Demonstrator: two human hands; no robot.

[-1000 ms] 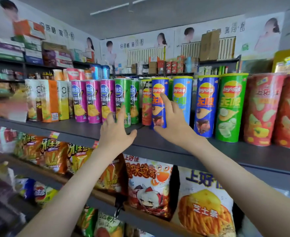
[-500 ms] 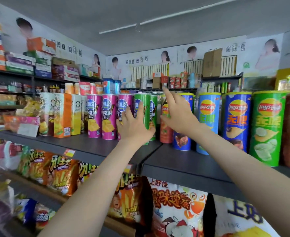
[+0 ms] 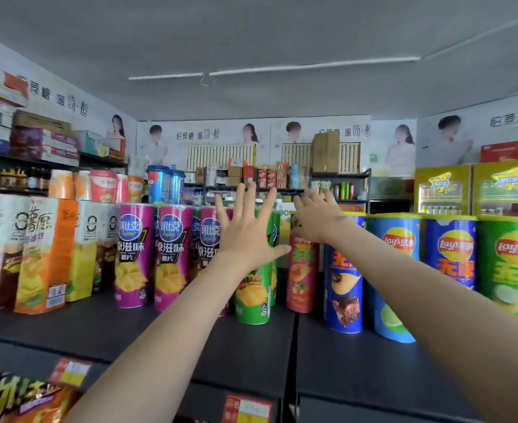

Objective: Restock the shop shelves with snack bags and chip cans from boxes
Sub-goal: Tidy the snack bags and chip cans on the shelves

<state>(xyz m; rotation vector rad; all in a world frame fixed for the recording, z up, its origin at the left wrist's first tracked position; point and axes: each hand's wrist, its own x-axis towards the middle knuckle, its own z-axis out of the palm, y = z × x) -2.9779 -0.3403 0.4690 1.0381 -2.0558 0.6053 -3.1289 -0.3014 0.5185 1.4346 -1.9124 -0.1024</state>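
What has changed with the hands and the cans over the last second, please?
The right hand let go of the dark blue can and moved left onto the red can. The left hand spread its fingers at the green can. The cans stay upright.

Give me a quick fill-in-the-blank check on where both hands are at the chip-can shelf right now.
1. The left hand, fingers spread, is in front of a narrow ___ can.
2. The right hand reaches over the top of the ___ can.
3. Directly right of that can stands a dark ___ can.
4. The cans stand ___ on the black shelf.
Missing words: green; red; blue; upright.
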